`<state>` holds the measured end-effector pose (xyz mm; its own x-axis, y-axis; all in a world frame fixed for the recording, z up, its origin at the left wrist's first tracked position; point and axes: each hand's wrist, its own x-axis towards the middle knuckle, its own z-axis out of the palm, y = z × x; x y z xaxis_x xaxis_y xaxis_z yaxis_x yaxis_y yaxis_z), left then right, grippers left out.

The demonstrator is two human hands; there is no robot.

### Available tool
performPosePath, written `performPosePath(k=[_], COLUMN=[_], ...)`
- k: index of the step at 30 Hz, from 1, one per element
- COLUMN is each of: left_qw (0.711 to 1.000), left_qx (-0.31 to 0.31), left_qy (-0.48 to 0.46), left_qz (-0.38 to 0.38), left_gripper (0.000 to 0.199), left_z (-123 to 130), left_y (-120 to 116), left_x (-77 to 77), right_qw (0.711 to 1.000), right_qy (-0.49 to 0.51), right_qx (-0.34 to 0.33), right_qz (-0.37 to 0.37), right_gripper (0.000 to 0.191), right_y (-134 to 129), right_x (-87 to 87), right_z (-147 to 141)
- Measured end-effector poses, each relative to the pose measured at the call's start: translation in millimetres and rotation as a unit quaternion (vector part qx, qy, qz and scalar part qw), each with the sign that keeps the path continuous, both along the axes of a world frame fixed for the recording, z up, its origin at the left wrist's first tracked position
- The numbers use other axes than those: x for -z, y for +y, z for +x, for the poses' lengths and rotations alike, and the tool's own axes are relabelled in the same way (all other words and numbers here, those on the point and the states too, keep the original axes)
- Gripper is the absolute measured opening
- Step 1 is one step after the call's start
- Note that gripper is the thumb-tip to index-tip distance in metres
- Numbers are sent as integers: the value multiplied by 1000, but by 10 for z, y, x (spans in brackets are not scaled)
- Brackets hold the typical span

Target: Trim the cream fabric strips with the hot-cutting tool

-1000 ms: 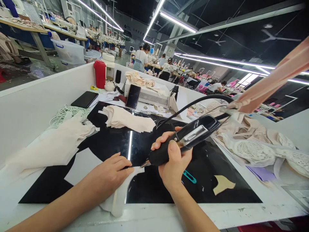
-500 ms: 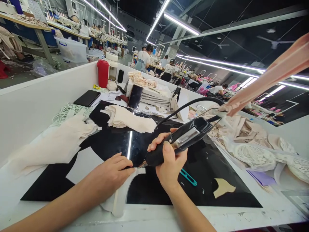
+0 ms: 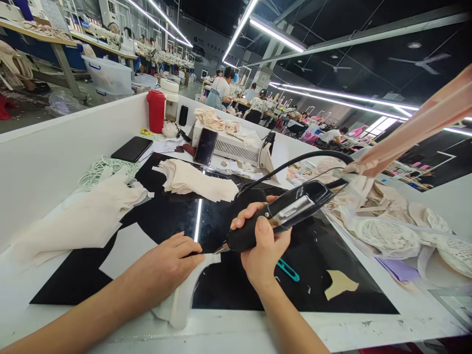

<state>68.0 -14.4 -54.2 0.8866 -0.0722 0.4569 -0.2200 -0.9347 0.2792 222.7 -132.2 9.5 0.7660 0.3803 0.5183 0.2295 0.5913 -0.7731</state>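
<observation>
At the middle of the black mat [image 3: 167,216], taking the metal tip as our clock's centre, our 2 hands work near each other but apart. Our left hand [image 3: 171,268] lies palm down, its forearm coming in from 8 o'clock, fingers gathered and pressing on the white fabric piece [image 3: 187,290]. That piece runs from the tip towards 7 o'clock, its lower end passing the mat's near edge onto the table [image 3: 324,325]. Our right hand [image 3: 263,246] is wrapped around the black handheld tool [image 3: 283,214], thumb along its side, forearm from 5 o'clock. The tool tilts up towards 2 o'clock, its metal tip [image 3: 221,249] at the fabric's upper end; whether they touch we cannot tell.

We see black surface at 12 o'clock, up to the folded fabric stack [image 3: 199,181], and a wider stretch towards 3 o'clock. There the teal tool [image 3: 288,270] sits just beside our right wrist, partly hidden, with 1 tan scrap [image 3: 341,284] farther out. At 9 o'clock a white sheet [image 3: 127,250] and a cream fabric heap [image 3: 81,216] bound us; at 3 o'clock, lace pieces [image 3: 387,236]. The black cable [image 3: 295,158] arcs over at 1 o'clock.
</observation>
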Motion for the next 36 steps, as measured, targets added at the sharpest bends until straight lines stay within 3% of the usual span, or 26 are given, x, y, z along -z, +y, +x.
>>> performPosePath(k=[7, 26, 36], left_qw=[1000, 1000, 1000], left_qx=[6, 14, 10], left_qy=[-6, -7, -8], left_qz=[4, 0, -11], left_gripper=[40, 35, 37], left_z=[1, 4, -9], left_y=[9, 30, 41], left_x=[-28, -5, -7], right_qw=[1000, 999, 1000], right_qy=[-7, -12, 1], right_qx=[6, -38, 4], right_qz=[-24, -4, -1], right_gripper=[33, 28, 34], right_y=[3, -60, -93], right_x=[-25, -9, -40], right_z=[2, -131, -73])
